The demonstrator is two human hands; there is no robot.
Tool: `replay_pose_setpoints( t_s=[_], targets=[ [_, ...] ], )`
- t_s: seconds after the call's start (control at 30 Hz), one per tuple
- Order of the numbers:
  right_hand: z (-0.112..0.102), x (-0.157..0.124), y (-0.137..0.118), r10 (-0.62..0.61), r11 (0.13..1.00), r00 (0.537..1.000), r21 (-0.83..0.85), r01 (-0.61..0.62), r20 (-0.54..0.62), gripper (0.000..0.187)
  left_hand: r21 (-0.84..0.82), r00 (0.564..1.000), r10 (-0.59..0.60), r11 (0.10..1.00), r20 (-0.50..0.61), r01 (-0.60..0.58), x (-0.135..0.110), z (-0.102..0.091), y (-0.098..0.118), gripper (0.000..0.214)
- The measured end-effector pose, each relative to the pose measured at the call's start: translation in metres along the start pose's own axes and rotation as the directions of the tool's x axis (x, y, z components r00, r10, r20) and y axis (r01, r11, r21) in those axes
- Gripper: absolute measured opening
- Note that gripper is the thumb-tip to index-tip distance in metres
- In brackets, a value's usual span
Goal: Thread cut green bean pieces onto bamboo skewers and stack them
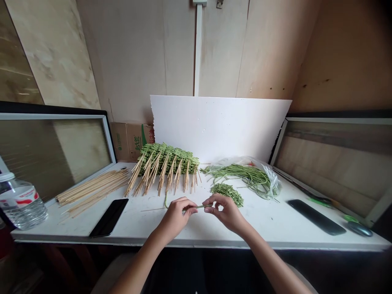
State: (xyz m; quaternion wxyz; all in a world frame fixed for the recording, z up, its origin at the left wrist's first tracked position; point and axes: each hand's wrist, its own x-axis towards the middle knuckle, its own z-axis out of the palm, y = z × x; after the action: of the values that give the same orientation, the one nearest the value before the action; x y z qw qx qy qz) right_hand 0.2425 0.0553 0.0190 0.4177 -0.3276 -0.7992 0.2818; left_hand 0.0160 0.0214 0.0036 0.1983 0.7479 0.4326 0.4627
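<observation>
My left hand point(177, 214) and my right hand point(225, 211) meet over the white table point(269, 228), both pinching a long green bean point(202, 206) between fingertips. A thin bamboo skewer point(153, 210) runs leftward from my left hand along the table. Just behind my right hand lies a small heap of cut green bean pieces point(228, 192). Farther back sits a stack of finished bean skewers point(165, 165).
Loose bamboo skewers point(92, 190) lie at the left, beside a black phone point(109, 217) and a water bottle point(20, 202). Uncut long beans in a clear plastic bag point(248, 173) lie at the right. A black flat object point(317, 217) and a green-handled tool point(324, 201) rest far right.
</observation>
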Motion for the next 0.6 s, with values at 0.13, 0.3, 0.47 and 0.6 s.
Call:
replay_pose_setpoints(
  t_s=[0.13, 0.3, 0.47, 0.6],
  targets=[
    [0.002, -0.004, -0.002, -0.068, 0.997, 0.998, -0.045, 0.068, 0.001, 0.022, 0.024, 0.998, 0.057, 0.998, 0.019, -0.058, -0.002, 0.002, 0.004, 0.011],
    [0.009, -0.004, -0.004, -0.155, 0.985, 0.988, -0.075, 0.153, -0.016, 0.018, 0.049, 0.995, 0.094, 0.994, 0.038, -0.096, -0.003, 0.006, 0.006, 0.014],
    [0.017, -0.006, 0.0, -0.196, 0.98, 0.98, -0.037, 0.195, -0.044, 0.022, 0.075, 0.987, 0.146, 0.986, 0.066, -0.151, -0.004, 0.009, 0.004, 0.021],
    [0.028, -0.009, 0.005, -0.094, 0.983, 0.995, 0.152, 0.099, -0.038, 0.023, 0.072, 0.981, 0.189, 0.979, 0.035, -0.191, -0.005, 0.011, 0.003, 0.028]
  ],
)
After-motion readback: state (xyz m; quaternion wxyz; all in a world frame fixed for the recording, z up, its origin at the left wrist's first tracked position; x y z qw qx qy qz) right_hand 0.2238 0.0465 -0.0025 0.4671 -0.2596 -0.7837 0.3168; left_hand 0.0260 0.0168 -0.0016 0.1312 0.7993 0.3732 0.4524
